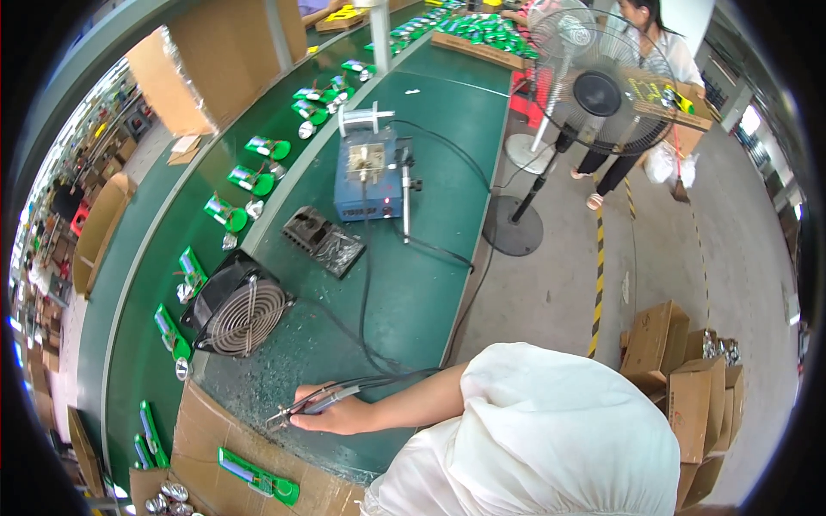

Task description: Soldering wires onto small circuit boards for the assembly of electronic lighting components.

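Note:
My right hand (340,413) is closed round a slim soldering iron (327,401) with dark cables trailing from it. Its thin metal tip (277,420) points left, just above the green bench and beside a cardboard sheet (211,430). On that cardboard lies a green plastic housing (258,476) with a blue-white insert and a round end, apart from the iron. Shiny silver cups (170,497) sit at the lower left. My left hand is out of sight.
A small black fan (243,310), a soldering-iron stand (323,241) and a blue solder-feeder box (368,185) stand on the bench. Green housings (225,211) line the belt. A pedestal fan (595,93), another person (654,52) and cardboard boxes (695,400) are to the right.

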Available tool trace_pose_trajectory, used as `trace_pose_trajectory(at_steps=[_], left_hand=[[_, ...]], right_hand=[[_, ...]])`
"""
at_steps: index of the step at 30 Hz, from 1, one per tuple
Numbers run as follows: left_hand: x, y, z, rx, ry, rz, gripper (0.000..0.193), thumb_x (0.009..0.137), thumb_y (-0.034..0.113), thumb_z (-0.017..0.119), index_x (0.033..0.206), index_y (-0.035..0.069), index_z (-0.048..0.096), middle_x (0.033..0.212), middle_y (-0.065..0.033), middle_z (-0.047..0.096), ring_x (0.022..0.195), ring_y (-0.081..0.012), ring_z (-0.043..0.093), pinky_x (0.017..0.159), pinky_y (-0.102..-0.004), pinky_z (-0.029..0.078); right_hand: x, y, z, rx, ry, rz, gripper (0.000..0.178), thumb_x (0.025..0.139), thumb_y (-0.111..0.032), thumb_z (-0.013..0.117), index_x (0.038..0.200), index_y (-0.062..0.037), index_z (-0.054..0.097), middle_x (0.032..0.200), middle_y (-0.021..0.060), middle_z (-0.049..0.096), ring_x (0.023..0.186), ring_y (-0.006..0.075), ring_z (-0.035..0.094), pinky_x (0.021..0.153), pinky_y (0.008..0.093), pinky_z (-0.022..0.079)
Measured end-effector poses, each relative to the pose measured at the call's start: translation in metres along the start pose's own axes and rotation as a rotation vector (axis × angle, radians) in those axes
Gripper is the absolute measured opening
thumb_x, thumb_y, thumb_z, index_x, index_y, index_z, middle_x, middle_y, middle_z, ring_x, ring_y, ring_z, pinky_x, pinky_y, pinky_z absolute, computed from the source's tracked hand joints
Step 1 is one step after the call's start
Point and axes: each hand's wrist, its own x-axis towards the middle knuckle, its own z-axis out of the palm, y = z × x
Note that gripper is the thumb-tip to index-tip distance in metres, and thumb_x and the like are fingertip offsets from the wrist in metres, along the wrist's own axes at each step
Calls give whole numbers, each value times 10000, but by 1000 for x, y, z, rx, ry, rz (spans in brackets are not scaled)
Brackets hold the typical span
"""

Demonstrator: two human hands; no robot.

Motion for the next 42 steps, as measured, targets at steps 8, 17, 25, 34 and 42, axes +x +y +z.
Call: trace_pose_trajectory(at_steps=[8,17,25,34,42], left_hand=[[8,-9,-1,75,-86,144,202,848,299,538,804,151,668,752,-15,653,692,-165,626,561,-340,468],[24,-13,44,-691,12,-98,185,729,89,608,907,49,635,793,-136,625,706,-295,592,620,-383,456],[-40,24,-78,-1401,117,-93,88,768,44,594,840,0,619,854,-155,609,767,-290,574,685,-349,449],[-58,-16,-70,-1307,356,-324,332,740,61,599,1071,41,586,1013,-136,600,952,-306,561,846,-368,440],[-70,30,-92,-1021,227,24,558,651,147,712,1176,147,520,1320,-80,391,1282,-271,289,1006,-509,267]], right_hand=[[1,3,1,18,-19,25,204,830,-226,620,806,-36,547,653,12,545,595,80,492,516,261,388],[-4,4,0,-40,29,-12,193,811,-202,637,762,-42,541,647,14,507,600,83,473,535,267,384],[-3,6,10,-127,-11,9,173,810,-200,644,785,-43,576,695,35,580,653,99,545,579,268,435],[-5,3,-2,-117,81,133,153,844,-154,607,855,-14,546,671,69,587,558,88,532,515,203,435],[1,6,-4,-90,41,136,136,827,-119,622,849,-9,546,676,62,585,578,88,542,517,195,427]])
